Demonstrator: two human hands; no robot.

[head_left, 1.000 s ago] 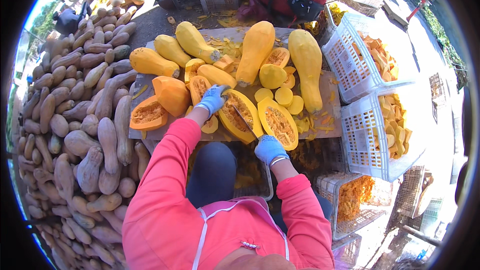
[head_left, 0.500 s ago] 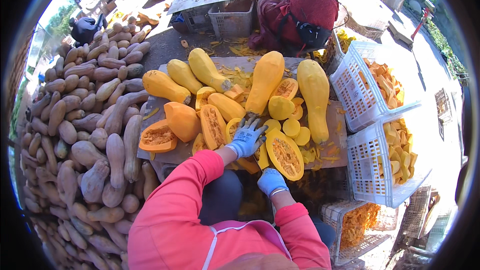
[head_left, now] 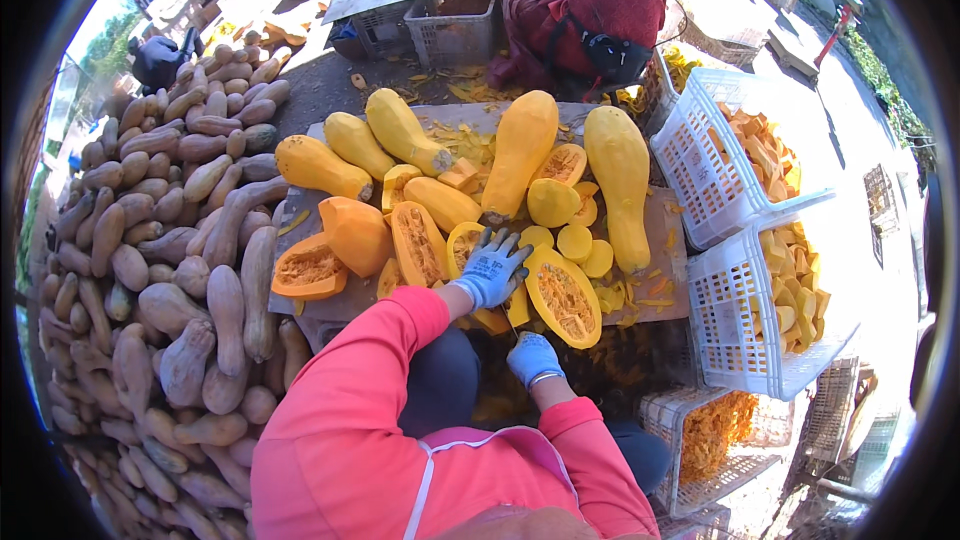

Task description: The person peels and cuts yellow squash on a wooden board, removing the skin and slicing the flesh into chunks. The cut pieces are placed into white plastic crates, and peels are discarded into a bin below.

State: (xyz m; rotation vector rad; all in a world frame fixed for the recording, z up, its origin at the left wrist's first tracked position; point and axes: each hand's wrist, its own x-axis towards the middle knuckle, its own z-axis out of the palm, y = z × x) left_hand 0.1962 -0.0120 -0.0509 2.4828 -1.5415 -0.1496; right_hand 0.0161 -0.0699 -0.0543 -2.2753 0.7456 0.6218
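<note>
My left hand (head_left: 492, 270), in a blue glove with dark fingertips, lies with fingers spread over cut yellow squash at the board's near edge. Just below and to its right, my gloved right hand (head_left: 534, 358) is closed. From it a thin dark edge, seemingly a knife blade (head_left: 515, 328), points up toward a yellow slice (head_left: 517, 306); the handle is hidden. A halved squash (head_left: 563, 297) lies cut side up beside both hands, its seeds and pulp showing. Left of my left hand stand another open half (head_left: 418, 244) and a peeled orange chunk (head_left: 356, 237).
Whole peeled squashes (head_left: 522, 155) lie across the board (head_left: 660, 297). Unpeeled squashes (head_left: 170, 308) are heaped at left. White crates (head_left: 735, 315) of cut pieces stand at right, with a crate of orange pulp (head_left: 716, 440) below. A person in dark red (head_left: 612, 0) bends opposite.
The whole view has shifted slightly, so things sit a little higher and further left. My right hand has edged slightly left; my left hand stays on the squash.
</note>
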